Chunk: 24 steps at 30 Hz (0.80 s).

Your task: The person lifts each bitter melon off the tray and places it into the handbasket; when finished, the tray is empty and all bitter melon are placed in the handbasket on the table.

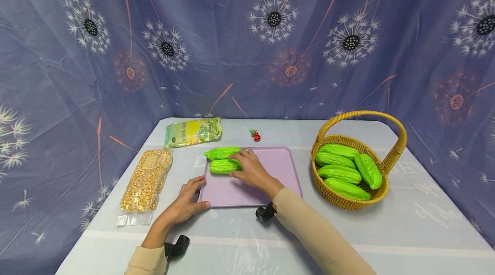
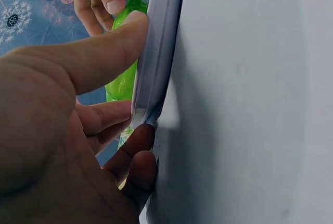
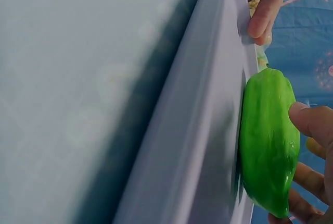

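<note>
Two green bitter melons lie side by side at the back left of a light purple tray (image 1: 270, 184). My right hand (image 1: 253, 169) holds the right end of the nearer bitter melon (image 1: 223, 166), thumb (image 3: 312, 120) on its side and fingers round its tip. The farther bitter melon (image 1: 221, 153) reaches over the tray's left rim. With my left hand (image 1: 185, 202) I grip the tray's front left corner; the thumb (image 2: 125, 39) lies on the rim and the curled lower fingers (image 2: 139, 174) are at its outer edge.
A wicker basket (image 1: 328, 193) with a tall handle stands to the right, holding several more bitter melons (image 1: 340, 174). A clear bag of corn kernels (image 1: 145, 182) lies at the left. Behind the tray are a green-yellow packet (image 1: 193, 132) and a small red and green wrapped lollipop (image 1: 255, 135).
</note>
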Each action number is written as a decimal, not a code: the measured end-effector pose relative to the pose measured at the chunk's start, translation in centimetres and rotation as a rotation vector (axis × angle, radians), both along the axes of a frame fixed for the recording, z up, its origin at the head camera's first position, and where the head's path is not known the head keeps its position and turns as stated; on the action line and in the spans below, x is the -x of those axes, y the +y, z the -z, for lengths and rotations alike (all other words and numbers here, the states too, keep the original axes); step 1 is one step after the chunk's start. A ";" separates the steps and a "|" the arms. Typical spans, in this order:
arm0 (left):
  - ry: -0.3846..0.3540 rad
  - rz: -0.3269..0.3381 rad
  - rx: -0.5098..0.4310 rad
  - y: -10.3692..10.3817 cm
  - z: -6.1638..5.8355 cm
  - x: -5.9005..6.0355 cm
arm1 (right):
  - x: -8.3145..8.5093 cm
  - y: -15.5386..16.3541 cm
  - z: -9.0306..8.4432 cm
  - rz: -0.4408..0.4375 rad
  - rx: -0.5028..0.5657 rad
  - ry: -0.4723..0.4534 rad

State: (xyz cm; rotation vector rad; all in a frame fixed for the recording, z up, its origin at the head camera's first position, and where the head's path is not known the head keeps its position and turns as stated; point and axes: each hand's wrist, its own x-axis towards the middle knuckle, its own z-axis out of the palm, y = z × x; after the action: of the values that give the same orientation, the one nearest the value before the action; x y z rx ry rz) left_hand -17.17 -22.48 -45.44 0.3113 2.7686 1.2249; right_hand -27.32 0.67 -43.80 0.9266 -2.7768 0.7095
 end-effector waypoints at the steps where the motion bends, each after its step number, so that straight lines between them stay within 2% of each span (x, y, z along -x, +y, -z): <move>1: 0.001 0.000 -0.001 0.0 0.0 0.0 | 0.0 -0.1 0.0 0.003 -0.008 -0.004; 13: -0.007 0.002 -0.006 0.0 0.3 0.0 | 0.2 -0.3 0.2 0.039 -0.068 -0.020; 24: -0.003 -0.002 -0.002 0.0 0.2 0.0 | 0.2 0.5 0.2 0.014 -0.018 0.020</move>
State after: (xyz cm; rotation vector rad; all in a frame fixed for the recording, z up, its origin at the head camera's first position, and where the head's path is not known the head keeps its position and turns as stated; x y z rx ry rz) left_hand -17.21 -22.49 -45.63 0.3060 2.7658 1.2282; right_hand -27.51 1.13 -43.98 0.9116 -2.7741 0.6704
